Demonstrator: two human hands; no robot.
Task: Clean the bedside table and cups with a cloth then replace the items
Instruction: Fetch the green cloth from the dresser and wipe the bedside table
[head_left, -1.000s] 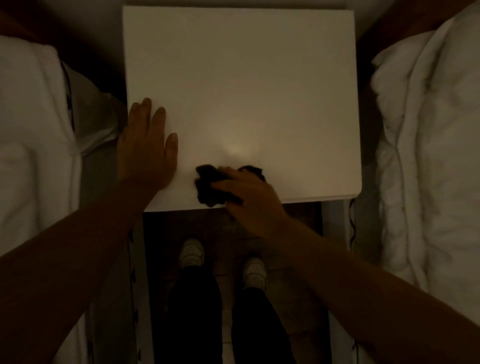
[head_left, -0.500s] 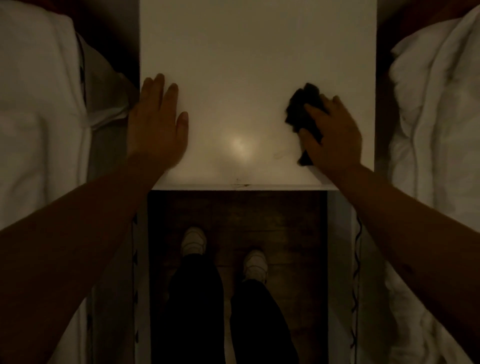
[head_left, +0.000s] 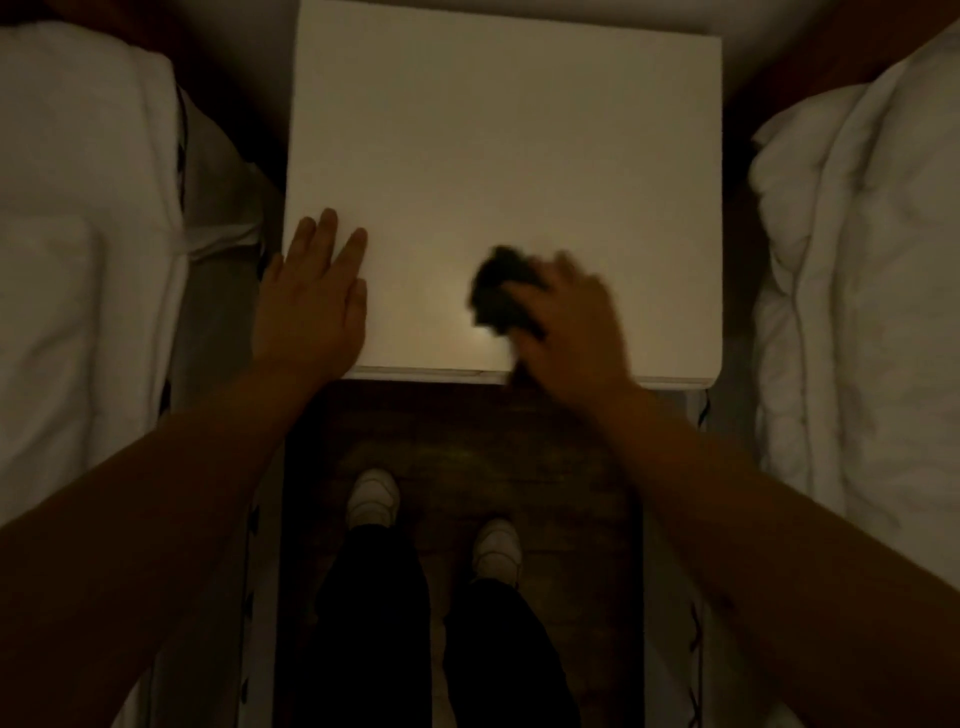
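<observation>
Cloth (head_left: 501, 291) under right hand (head_left: 574, 338) fingers (head_left: 563, 262)

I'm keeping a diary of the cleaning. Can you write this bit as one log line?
step: wiping | right hand: pressing dark cloth near front edge | left hand: flat on bedside table | cups: not visible

Bedroom in a home, dimly lit: I'm standing at a white bedside table (head_left: 498, 156) wedged into the narrow gap between two beds. White bedding (head_left: 83, 260) is folded over the mattress edge on my left, and a puffy white duvet (head_left: 857, 270) bulges on my right, both close beside the tabletop. Below me is dark wood flooring (head_left: 519, 447), with my white shoes (head_left: 373, 496) on it, and a thin cable (head_left: 702, 410) hangs by the table's right side.
</observation>
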